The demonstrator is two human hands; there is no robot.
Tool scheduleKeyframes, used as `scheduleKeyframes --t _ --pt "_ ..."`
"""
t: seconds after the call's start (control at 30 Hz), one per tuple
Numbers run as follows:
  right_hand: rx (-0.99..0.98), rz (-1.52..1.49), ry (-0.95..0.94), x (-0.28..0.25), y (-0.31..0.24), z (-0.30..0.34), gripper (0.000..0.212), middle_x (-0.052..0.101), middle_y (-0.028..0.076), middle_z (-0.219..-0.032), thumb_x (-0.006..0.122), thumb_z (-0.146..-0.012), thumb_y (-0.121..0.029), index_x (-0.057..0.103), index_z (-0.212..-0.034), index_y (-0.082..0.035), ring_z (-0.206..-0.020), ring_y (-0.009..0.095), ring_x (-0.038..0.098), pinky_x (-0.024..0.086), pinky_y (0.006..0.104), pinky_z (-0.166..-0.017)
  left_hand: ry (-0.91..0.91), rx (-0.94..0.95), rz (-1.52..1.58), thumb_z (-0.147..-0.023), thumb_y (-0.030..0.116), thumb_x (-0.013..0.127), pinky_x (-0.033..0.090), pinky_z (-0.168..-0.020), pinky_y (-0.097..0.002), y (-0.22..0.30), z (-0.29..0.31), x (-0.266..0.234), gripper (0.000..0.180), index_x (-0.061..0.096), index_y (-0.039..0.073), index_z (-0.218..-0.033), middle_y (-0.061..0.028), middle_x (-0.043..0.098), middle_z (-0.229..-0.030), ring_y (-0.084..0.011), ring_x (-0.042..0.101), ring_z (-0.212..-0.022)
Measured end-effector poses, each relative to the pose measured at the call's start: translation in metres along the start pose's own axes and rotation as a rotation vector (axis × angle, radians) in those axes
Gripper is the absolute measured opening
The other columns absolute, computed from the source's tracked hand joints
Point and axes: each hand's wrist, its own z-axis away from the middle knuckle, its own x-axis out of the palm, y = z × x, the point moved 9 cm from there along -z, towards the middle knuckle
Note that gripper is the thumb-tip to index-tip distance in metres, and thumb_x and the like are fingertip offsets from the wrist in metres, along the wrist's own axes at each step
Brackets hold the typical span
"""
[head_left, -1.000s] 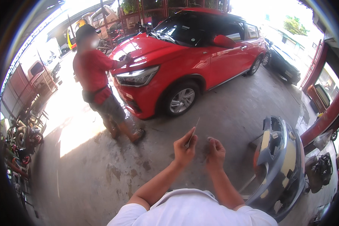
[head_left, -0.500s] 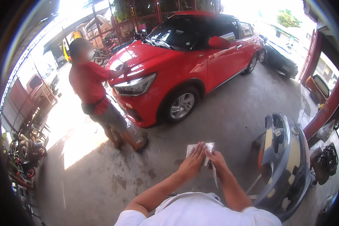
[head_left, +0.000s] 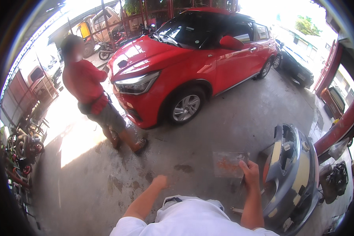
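Note:
In my right hand is a thin rectangular sheet, pinched at its right edge between thumb and fingers. The sheet is greyish, with a rust-brown smear across its face, and it reaches out to the left over the floor. My left hand hangs apart from it, lower left, above the concrete. Its fingers look curled into a loose fist and are a little blurred; whatever they may hold is hidden. Nearest to my right hand, on its right, stands a grey car bumper with beige filler patches.
A red car is parked ahead. Beside its front left stands a person in a red shirt. A dark cloth-like item lies on the hood. Motorcycle parts crowd the left side, and a dark car stands behind.
My hands have parted: the left moved down and left, while the right moved rightward with the sheet, now showing its brown-smeared face. The other person's arm has drawn back from the hood.

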Motion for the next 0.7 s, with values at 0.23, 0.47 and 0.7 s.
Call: scheduleKeyframes --t 0.23,0.47,0.7 --pt "0.16 -0.128 -0.077 -0.025 0.051 -0.023 0.025 0.073 0.008 -0.098 0.068 -0.097 -0.016 0.071 -0.11 0.005 -0.081 0.012 0.066 0.052 0.0276 -0.075 0.398 -0.233 0.417 -0.075 0.028 0.084 0.055 -0.09 -0.0428 -0.086 0.015 0.046 0.043 0.074 0.009 -0.112 -0.0156 0.073 -0.105 -0.0324 0.069 -0.105" --pt "0.234 -0.078 -0.219 0.039 0.055 -0.079 0.023 0.072 0.004 -0.091 0.069 -0.098 -0.018 0.073 -0.105 0.004 -0.077 0.009 0.062 0.05 0.0262 -0.072 0.773 -0.007 0.711 -0.085 0.028 0.077 0.054 -0.066 -0.0402 -0.027 0.016 -0.102 0.029 0.072 0.002 -0.074 -0.0136 0.068 -0.067 -0.0331 0.07 -0.068" --pt "0.124 0.442 -0.352 0.137 0.061 -0.129 0.027 0.069 0.006 -0.074 0.071 -0.094 -0.024 0.073 -0.091 0.002 -0.069 0.012 0.061 0.048 0.0315 -0.063 0.975 -0.077 0.774 -0.096 0.047 0.066 0.043 -0.053 -0.0446 -0.023 -0.032 -0.21 0.052 0.066 0.004 -0.067 -0.0173 0.056 -0.059 -0.0349 0.061 -0.056"
